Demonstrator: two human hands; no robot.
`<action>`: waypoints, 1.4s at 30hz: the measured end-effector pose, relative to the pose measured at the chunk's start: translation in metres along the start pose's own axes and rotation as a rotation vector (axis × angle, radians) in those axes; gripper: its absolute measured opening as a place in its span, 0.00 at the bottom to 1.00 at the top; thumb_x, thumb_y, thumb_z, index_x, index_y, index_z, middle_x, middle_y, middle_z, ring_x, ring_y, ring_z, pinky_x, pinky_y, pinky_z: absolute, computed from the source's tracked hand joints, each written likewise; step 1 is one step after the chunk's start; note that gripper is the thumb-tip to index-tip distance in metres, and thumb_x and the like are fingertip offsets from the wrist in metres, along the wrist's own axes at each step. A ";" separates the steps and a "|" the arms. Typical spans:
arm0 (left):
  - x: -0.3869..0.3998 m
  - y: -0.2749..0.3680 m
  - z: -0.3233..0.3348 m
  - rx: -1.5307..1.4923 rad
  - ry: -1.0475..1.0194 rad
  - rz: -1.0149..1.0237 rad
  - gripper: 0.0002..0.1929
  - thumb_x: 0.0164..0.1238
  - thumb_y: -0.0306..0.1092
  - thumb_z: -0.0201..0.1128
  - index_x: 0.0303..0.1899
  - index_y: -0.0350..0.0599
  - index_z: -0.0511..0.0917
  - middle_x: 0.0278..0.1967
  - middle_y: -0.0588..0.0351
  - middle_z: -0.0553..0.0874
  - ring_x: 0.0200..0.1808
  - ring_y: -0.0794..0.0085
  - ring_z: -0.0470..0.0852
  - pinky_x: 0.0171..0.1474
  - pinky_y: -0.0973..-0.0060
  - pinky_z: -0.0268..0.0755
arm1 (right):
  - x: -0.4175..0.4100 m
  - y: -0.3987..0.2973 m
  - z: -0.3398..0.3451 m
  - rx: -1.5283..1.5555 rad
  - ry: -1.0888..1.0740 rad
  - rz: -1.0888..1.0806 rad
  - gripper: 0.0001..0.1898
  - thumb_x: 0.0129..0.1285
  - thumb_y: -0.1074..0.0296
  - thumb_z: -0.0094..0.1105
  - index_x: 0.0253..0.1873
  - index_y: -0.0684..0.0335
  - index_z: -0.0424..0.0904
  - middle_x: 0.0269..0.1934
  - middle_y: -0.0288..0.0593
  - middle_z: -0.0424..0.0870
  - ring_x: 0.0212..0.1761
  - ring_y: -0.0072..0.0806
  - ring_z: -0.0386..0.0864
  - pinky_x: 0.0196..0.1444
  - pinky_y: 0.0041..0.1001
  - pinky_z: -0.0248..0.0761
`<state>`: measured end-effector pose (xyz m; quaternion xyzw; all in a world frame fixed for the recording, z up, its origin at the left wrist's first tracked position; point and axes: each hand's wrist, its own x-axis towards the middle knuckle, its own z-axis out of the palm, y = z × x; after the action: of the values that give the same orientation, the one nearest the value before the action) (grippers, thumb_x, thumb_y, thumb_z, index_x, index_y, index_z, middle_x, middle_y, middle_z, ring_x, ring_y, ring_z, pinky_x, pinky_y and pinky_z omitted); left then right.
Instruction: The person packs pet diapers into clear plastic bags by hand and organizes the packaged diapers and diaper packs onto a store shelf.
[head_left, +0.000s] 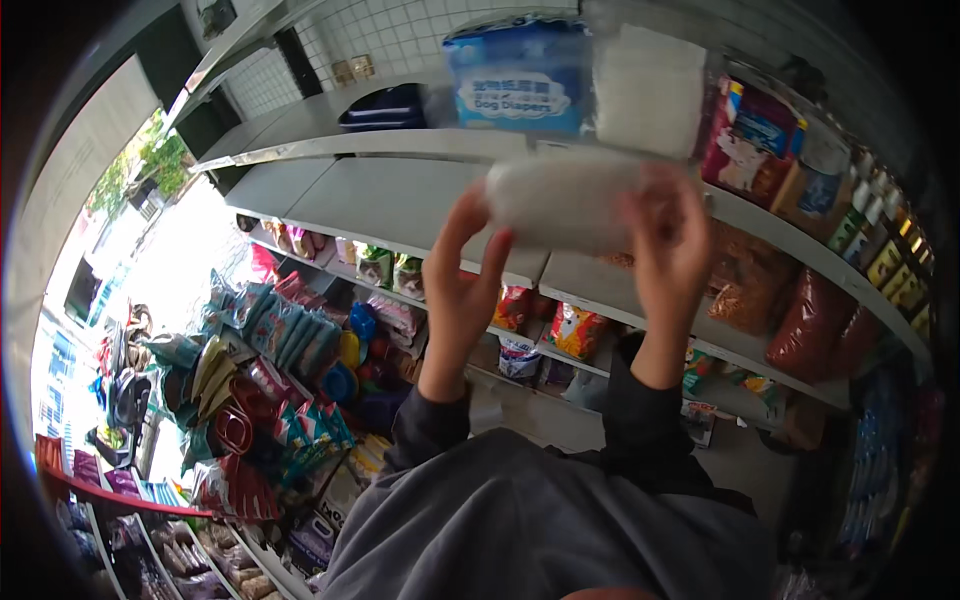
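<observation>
Between my two hands is a whitish, plastic-wrapped pack (564, 201), blurred, held in front of the shelves. My left hand (461, 277) grips its left end with thumb and fingers. At the right end, my right hand (667, 247) holds it with bent fingers, also blurred. Just behind and above, a blue pack of dog diapers (517, 79) stands on the upper shelf, beside a white pack in clear plastic (649, 90). A maroon pack with a dog picture (750, 142) stands further right.
The upper shelf's edge (375, 142) runs behind the pack, with a dark blue tray (385, 109) at its left. Lower shelves hold pet-food bags (577, 330) and clear bags of brown kibble (750, 277). Bottles (862, 202) line the right. Piled packs (292, 330) stand at left near a bright doorway.
</observation>
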<state>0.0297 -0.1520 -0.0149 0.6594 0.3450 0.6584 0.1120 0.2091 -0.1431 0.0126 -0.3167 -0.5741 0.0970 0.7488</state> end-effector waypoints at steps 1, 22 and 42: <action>0.012 0.007 0.015 -0.031 -0.007 0.030 0.22 0.64 0.29 0.62 0.59 0.37 0.70 0.52 0.44 0.80 0.54 0.63 0.79 0.55 0.69 0.69 | 0.015 0.001 -0.005 -0.018 0.126 -0.066 0.14 0.58 0.67 0.68 0.48 0.62 0.79 0.30 0.31 0.80 0.23 0.09 0.72 0.24 0.13 0.61; 0.042 -0.031 0.136 0.568 0.028 0.335 0.27 0.50 0.35 0.62 0.56 0.43 0.70 0.51 0.52 0.74 0.60 0.57 0.68 0.59 0.61 0.58 | 0.087 0.060 0.010 -0.864 0.075 -0.679 0.20 0.53 0.66 0.62 0.53 0.47 0.77 0.58 0.38 0.68 0.58 0.40 0.66 0.57 0.42 0.61; 0.041 -0.031 0.134 0.571 0.054 0.340 0.27 0.46 0.34 0.65 0.53 0.44 0.72 0.53 0.55 0.74 0.60 0.58 0.69 0.56 0.63 0.61 | 0.084 0.066 0.010 -1.076 0.156 -0.759 0.18 0.58 0.61 0.57 0.55 0.43 0.77 0.59 0.37 0.69 0.60 0.43 0.66 0.56 0.41 0.63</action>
<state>0.1425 -0.0629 -0.0157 0.6945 0.4034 0.5619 -0.1978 0.2411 -0.0458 0.0423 -0.4282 -0.5585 -0.4971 0.5077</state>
